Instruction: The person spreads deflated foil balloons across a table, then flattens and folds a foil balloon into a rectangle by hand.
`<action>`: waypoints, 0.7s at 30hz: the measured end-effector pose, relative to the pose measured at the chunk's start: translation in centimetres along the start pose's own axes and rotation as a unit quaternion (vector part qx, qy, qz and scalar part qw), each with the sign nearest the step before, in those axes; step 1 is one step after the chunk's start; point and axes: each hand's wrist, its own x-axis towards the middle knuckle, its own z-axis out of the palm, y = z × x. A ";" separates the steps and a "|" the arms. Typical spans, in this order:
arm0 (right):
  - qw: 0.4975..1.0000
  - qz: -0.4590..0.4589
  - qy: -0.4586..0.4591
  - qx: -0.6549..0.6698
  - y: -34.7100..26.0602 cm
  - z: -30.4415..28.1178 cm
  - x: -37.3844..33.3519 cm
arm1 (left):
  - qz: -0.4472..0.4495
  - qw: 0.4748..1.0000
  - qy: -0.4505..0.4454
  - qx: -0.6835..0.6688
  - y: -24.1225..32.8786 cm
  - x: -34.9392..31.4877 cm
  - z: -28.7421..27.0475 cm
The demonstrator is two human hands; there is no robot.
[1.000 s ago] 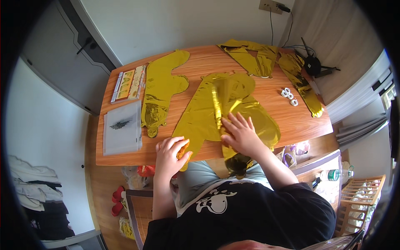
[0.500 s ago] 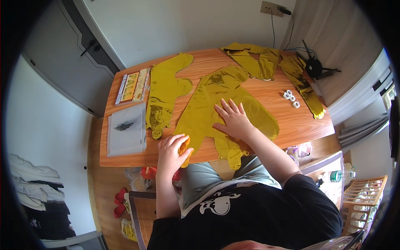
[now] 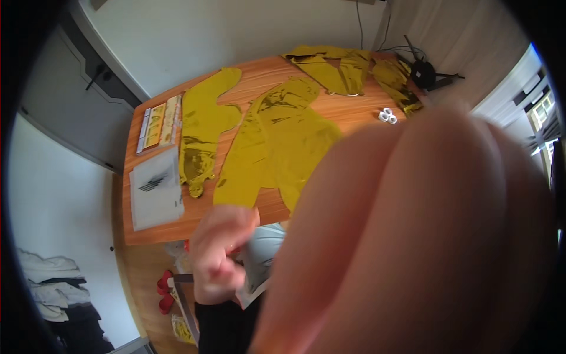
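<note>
My right hand is raised very close to the camera, large and blurred, and covers the right part of the table. Its fingertips are too smeared to read, and I cannot see anything in it. My left hand is curled by the table's near edge, with its fingers bent in; whatever is inside is hidden. Just beyond it lies a large flat gold foil balloon, partly behind my right hand. A second gold foil balloon lies flat to its left. Further gold foil pieces lie at the far right.
On the table's left side are a printed flat package and a translucent plastic sleeve. Small white rolls sit at the right. A black router stands at the back right corner. Red slippers lie on the floor.
My right hand has lifted off the gold foil up towards the camera. My left hand has curled and shifted left; the crumpled orange thing it held no longer shows. The view has turned.
</note>
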 end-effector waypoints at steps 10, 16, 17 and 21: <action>0.995 -0.064 -0.063 -0.041 3.6 15.0 5.6 | 0.304 0.935 -0.049 -0.174 1.4 3.1 2.5; 0.994 -0.069 -0.083 -0.006 -12.0 2.6 -6.7 | 0.309 0.937 0.052 -0.158 4.1 2.2 1.1; 0.996 -0.057 -0.072 0.020 -15.8 0.4 -9.5 | 0.270 0.953 0.070 -0.120 6.4 -0.5 -0.3; 0.996 -0.053 -0.048 0.055 4.8 12.9 2.9 | 0.427 0.840 0.153 -0.298 5.4 2.9 0.9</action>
